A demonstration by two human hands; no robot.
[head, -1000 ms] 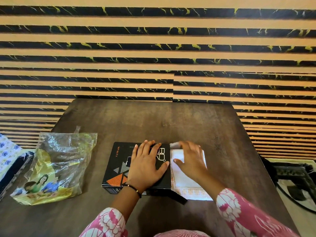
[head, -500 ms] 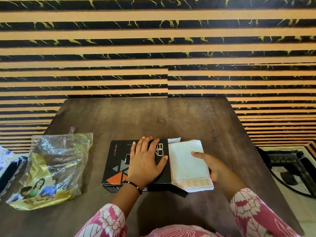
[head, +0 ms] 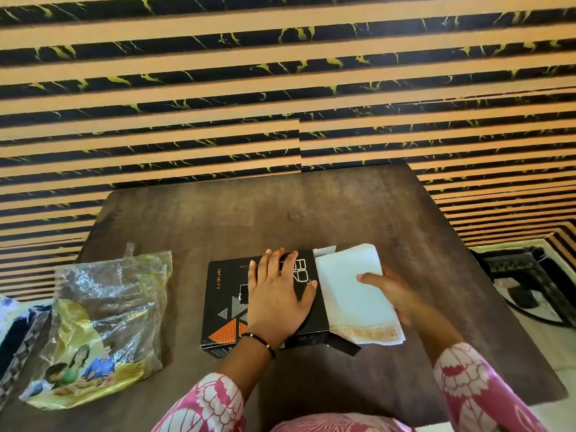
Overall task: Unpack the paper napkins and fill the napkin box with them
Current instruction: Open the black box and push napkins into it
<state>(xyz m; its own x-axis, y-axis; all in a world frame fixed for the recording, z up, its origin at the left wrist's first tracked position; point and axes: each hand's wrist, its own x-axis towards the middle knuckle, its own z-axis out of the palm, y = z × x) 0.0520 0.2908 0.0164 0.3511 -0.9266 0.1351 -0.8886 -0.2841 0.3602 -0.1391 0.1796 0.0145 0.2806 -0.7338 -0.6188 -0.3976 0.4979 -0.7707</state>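
Note:
A black napkin box (head: 227, 294) with orange and grey triangles lies flat near the table's front middle. My left hand (head: 276, 299) rests flat on its lid, fingers straight. A stack of white paper napkins (head: 349, 294) with a golden patterned edge sticks out of the box's right end, slightly lifted. My right hand (head: 391, 294) holds the stack from its right side, thumb on top and fingers underneath. A black flap of the box (head: 346, 346) lies open under the napkins.
A crumpled, clear and yellow plastic napkin wrapper (head: 99, 328) lies on the brown table (head: 280, 213) at the front left. A striped wall stands behind the table. A dark object sits on the floor at the right (head: 523, 285).
My right hand slid off the top of the napkins to their right side and now grips the stack. The napkin stack has risen a little. My left hand stayed on the box.

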